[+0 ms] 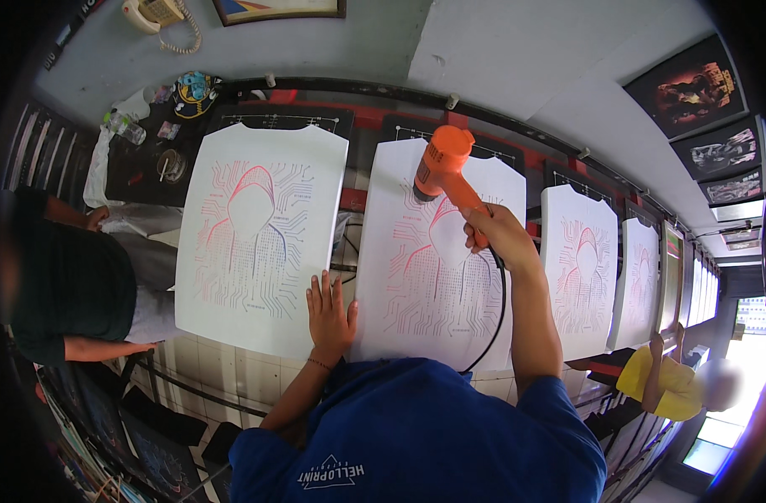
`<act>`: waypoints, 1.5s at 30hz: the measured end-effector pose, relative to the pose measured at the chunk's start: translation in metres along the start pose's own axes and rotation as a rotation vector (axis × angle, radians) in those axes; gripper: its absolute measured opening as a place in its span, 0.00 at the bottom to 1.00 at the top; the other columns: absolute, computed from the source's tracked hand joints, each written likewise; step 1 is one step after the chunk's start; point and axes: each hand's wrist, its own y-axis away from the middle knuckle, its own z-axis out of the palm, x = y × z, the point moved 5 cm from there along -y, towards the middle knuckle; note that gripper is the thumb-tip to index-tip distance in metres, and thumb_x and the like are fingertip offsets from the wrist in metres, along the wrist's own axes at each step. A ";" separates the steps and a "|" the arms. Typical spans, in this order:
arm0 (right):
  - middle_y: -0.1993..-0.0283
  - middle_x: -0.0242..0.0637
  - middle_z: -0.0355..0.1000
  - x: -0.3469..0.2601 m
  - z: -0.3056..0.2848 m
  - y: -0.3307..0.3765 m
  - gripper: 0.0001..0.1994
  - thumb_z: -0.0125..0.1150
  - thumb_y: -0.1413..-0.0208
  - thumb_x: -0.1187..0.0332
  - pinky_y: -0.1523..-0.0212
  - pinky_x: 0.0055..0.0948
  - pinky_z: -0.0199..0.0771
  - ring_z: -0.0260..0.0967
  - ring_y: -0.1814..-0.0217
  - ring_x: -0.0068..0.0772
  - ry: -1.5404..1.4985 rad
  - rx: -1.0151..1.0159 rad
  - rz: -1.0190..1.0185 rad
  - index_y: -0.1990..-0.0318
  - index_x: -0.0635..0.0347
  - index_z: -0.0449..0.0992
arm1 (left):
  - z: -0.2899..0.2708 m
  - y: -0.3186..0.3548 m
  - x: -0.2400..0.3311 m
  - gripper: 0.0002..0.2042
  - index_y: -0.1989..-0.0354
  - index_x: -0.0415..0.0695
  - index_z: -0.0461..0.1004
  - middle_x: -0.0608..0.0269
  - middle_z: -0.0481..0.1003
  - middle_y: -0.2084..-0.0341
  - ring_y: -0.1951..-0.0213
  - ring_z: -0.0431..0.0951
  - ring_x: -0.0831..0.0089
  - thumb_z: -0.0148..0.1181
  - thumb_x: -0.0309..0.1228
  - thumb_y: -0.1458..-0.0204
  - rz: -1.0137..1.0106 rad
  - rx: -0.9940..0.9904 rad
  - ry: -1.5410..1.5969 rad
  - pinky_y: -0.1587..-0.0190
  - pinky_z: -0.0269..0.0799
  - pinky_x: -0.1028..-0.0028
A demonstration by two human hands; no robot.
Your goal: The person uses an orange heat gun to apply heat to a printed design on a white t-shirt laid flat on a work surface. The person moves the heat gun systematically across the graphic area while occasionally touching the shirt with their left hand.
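Note:
My right hand point(504, 237) grips the handle of an orange hair dryer point(450, 159), held over a white T-shirt point(383, 310) stretched on a flat board. The dryer's dark nozzle points down and left at the shirt, and a black cord point(494, 331) hangs from its handle. A hooded figure with circuit lines is printed on this shirt in red and blue. My left hand point(331, 318) lies with fingers spread on the lower right edge of a second white T-shirt point(203, 285), which bears the same print.
More printed white shirts on boards point(559, 318) run off to the right. A person in dark clothing point(73, 268) stands at the left, another in yellow point(664, 381) at the far right. A dark side table point(152, 126) holds a bottle and small items. Black rails run behind the boards.

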 end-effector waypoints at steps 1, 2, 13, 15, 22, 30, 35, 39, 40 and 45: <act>0.72 0.31 0.69 0.003 -0.001 0.006 0.16 0.61 0.43 0.57 0.72 0.22 0.72 0.71 0.74 0.22 0.013 -0.008 0.015 0.62 0.64 0.72 | 0.000 0.000 -0.001 0.29 0.34 0.35 0.58 0.40 0.52 0.30 0.30 0.50 0.38 0.50 0.42 0.39 0.000 -0.002 -0.007 0.31 0.46 0.45; 0.73 0.31 0.69 0.005 -0.002 0.012 0.16 0.61 0.43 0.57 0.72 0.22 0.72 0.71 0.74 0.22 0.019 -0.014 0.018 0.62 0.64 0.72 | 0.001 0.001 -0.001 0.29 0.34 0.35 0.58 0.40 0.52 0.30 0.30 0.50 0.38 0.50 0.42 0.39 0.001 -0.004 -0.013 0.31 0.46 0.45; 0.73 0.32 0.70 0.011 -0.019 0.017 0.17 0.62 0.42 0.57 0.73 0.22 0.72 0.71 0.74 0.22 -0.022 0.038 -0.022 0.64 0.65 0.73 | 0.003 -0.001 0.000 0.29 0.34 0.35 0.59 0.41 0.52 0.30 0.30 0.50 0.39 0.51 0.41 0.39 0.009 0.003 -0.029 0.32 0.48 0.44; 0.73 0.31 0.69 0.010 -0.014 0.004 0.16 0.61 0.42 0.57 0.73 0.22 0.71 0.70 0.74 0.22 -0.055 0.103 -0.071 0.63 0.65 0.72 | 0.003 -0.002 0.000 0.29 0.34 0.35 0.59 0.41 0.52 0.30 0.30 0.50 0.39 0.51 0.41 0.39 0.009 0.007 -0.023 0.32 0.49 0.44; 0.73 0.31 0.70 0.006 -0.012 -0.006 0.15 0.62 0.42 0.58 0.74 0.22 0.71 0.70 0.75 0.22 -0.086 0.123 -0.103 0.64 0.63 0.73 | 0.003 0.000 0.000 0.28 0.35 0.35 0.60 0.39 0.52 0.31 0.31 0.50 0.36 0.52 0.40 0.40 0.012 0.012 0.006 0.32 0.47 0.41; 0.73 0.31 0.69 0.015 -0.026 0.001 0.15 0.62 0.42 0.58 0.74 0.21 0.71 0.70 0.75 0.22 -0.104 0.122 -0.034 0.63 0.64 0.72 | 0.005 0.001 0.000 0.29 0.34 0.35 0.59 0.40 0.51 0.30 0.30 0.49 0.38 0.52 0.40 0.41 0.002 -0.001 -0.004 0.31 0.46 0.43; 0.73 0.31 0.69 0.016 -0.021 0.008 0.15 0.61 0.42 0.60 0.74 0.21 0.71 0.69 0.76 0.21 -0.073 0.132 -0.057 0.62 0.65 0.72 | 0.005 0.000 0.000 0.28 0.36 0.34 0.61 0.38 0.52 0.31 0.31 0.49 0.34 0.52 0.39 0.42 0.018 0.015 0.017 0.33 0.47 0.40; 0.73 0.31 0.69 0.015 -0.020 0.033 0.15 0.61 0.43 0.60 0.73 0.22 0.71 0.69 0.76 0.21 -0.062 0.033 0.042 0.62 0.66 0.72 | 0.007 0.002 -0.002 0.29 0.34 0.36 0.60 0.41 0.52 0.30 0.29 0.49 0.39 0.52 0.40 0.40 -0.006 -0.004 -0.012 0.31 0.46 0.44; 0.73 0.31 0.69 0.017 -0.019 0.037 0.15 0.61 0.43 0.60 0.73 0.22 0.71 0.69 0.76 0.21 -0.059 0.046 0.035 0.62 0.66 0.72 | 0.006 0.002 -0.001 0.29 0.34 0.36 0.60 0.41 0.52 0.30 0.29 0.49 0.39 0.52 0.40 0.41 -0.005 -0.001 -0.004 0.31 0.46 0.44; 0.74 0.31 0.69 0.026 -0.006 0.051 0.15 0.61 0.43 0.60 0.73 0.22 0.72 0.69 0.75 0.21 -0.032 0.041 0.018 0.62 0.66 0.72 | 0.002 0.001 0.000 0.29 0.34 0.36 0.59 0.42 0.52 0.30 0.29 0.49 0.40 0.53 0.40 0.41 -0.002 0.000 0.001 0.31 0.47 0.44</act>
